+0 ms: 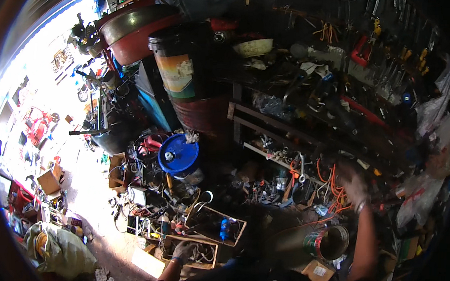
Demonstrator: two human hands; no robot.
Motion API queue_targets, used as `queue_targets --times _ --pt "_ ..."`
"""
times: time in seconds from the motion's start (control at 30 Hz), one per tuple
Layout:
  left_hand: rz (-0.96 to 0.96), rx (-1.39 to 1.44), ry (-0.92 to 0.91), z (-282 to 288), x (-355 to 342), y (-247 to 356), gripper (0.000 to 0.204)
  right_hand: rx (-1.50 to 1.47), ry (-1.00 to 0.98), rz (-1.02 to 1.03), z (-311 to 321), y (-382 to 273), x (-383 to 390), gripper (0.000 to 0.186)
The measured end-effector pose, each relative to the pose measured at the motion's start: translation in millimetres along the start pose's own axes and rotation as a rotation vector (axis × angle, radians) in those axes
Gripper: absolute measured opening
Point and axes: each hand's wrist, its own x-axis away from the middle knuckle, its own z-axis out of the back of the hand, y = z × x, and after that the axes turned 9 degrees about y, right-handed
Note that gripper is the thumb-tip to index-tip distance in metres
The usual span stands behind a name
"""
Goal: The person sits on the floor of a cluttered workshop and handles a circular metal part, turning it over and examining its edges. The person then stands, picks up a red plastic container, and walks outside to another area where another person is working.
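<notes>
Showing only as a blur from where I stand, the person's right hand (354,187) is at the end of an outstretched forearm, just beside a loose tangle of orange cord (336,198). I can't tell how open that grip is, or whether it has hold of anything. A wrench (302,168) sits just left of the cord.

Down low, nearer the body, the left hand (182,251) is over a shallow wooden tray (215,255) with dark, curved pieces inside. Its fingers run down among the contents, so I can't make out how far that grip is closed or what it may have. Behind this tray is a second wooden tray (242,232), with a blue bottle-shaped thing (224,228) in it. Farther back is a bucket's round blue lid (183,164). A tin can (312,244) lies between the two forearms, near a small cardboard box (318,273).
</notes>
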Motion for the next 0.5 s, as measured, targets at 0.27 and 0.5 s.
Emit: queue_targets --times 0.27,0.5 --pt "-0.374 -0.033 0.157 -88.2 -35.7 185.8 0.049 -0.623 -0.229 0.126 -27.7 -157.2 -199.4 0.053" --pt "-0.903 -0.293 0.275 -243.4 -75.4 384.3 0.065 -0.708 -0.375 0.08 -84.5 -299.7 -402.2 0.034"
